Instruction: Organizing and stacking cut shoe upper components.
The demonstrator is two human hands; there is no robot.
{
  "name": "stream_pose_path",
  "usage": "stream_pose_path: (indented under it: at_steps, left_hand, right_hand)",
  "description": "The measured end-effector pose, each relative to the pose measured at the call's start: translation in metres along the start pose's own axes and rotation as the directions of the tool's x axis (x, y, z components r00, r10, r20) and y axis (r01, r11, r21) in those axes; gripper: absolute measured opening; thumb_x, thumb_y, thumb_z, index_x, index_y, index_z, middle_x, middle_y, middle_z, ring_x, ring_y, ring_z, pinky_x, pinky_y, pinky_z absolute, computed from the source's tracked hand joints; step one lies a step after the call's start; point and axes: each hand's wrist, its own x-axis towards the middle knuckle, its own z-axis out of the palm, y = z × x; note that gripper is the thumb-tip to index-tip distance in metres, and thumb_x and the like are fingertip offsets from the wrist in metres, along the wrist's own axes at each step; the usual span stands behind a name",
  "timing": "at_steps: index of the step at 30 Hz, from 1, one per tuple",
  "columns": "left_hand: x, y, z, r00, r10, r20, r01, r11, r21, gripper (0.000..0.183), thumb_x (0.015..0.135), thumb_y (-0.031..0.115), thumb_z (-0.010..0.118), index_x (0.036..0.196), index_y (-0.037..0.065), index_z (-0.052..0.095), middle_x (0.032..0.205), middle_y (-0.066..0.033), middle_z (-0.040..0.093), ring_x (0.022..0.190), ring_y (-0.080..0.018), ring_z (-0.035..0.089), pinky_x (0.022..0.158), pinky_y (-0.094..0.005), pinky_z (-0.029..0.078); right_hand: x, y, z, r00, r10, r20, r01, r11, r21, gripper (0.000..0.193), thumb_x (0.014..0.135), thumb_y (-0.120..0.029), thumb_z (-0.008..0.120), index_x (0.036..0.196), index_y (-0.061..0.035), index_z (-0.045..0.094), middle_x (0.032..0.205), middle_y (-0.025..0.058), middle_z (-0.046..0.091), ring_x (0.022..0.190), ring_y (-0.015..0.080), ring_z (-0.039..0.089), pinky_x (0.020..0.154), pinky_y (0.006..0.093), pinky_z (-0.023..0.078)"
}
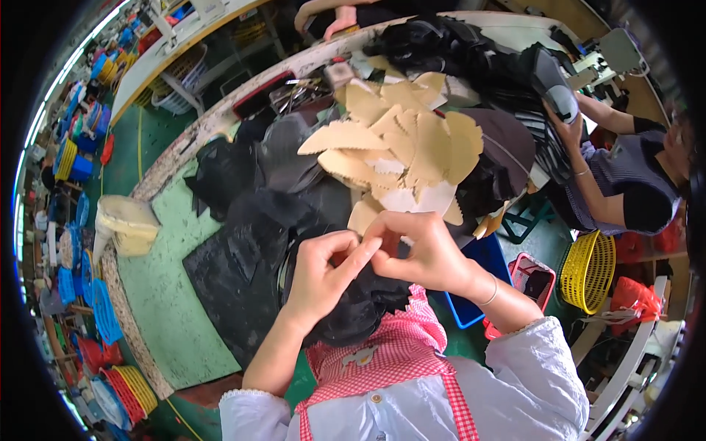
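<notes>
My left hand (329, 273) and my right hand (421, 251) meet in front of my chest, fingertips touching. Both are closed in a pinch; whatever lies between the fingers is hidden or too small to name. Just beyond them a tan piece (362, 213) shows, and I cannot tell whether the fingers grip it. It borders a heap of tan cut pieces with saw-toothed edges (430, 151) on the table. Black sheet pieces (243, 257) lie under and left of my hands. Dark grey rounded pieces (288, 151) rest behind them.
A pale green board (158, 309) covers the table's left side, with a cream block (129, 224) at its edge. A box of tools (301, 95) stands far back. At right are a blue crate (471, 305), a yellow basket (588, 272) and a co-worker holding a dark shoe (557, 92).
</notes>
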Motion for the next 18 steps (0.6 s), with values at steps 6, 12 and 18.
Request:
stream_pose_path:
  at_steps: [6,12,18]
  left_hand:
    - [-0.027,-0.030,-0.025,0.961,-0.060,0.271,0.237,0.687,-0.687,0.013,0.089,0.008,0.062,0.090,0.006,0.049,0.105,-0.0099,0.064,0.085,-0.0093,0.061,0.080,-0.0237,0.048]
    - [-0.075,-0.047,-0.044,0.846,-0.275,0.457,0.533,0.463,-0.708,0.045,0.070,0.003,0.046,0.115,0.001,0.048,0.116,-0.0153,0.063,0.104,-0.0182,0.062,0.092,-0.0270,0.046]
    - [-0.077,-0.032,-0.043,0.915,-0.132,0.381,0.400,0.186,-0.897,0.054,0.098,0.030,0.046,0.139,-0.004,0.039,0.135,-0.0229,0.055,0.112,-0.0288,0.065,0.085,-0.0398,0.058]
  right_hand:
    - [-0.012,0.047,-0.030,0.970,0.138,0.199,-0.201,-0.002,0.980,0.034,0.089,-0.029,0.040,0.097,-0.0010,0.056,0.085,0.0064,0.064,0.083,0.0197,0.061,0.077,0.0309,0.050]
    - [-0.035,0.024,-0.026,0.975,0.084,-0.205,-0.207,0.672,-0.711,0.038,0.076,-0.010,0.076,0.111,-0.0113,0.063,0.094,0.0092,0.069,0.098,0.0259,0.065,0.082,0.0377,0.052]
    - [-0.026,0.035,0.020,0.992,0.125,0.020,-0.127,0.987,0.095,0.017,0.088,-0.012,0.078,0.091,-0.0008,0.065,0.082,0.0035,0.069,0.072,0.0107,0.068,0.064,0.0230,0.055]
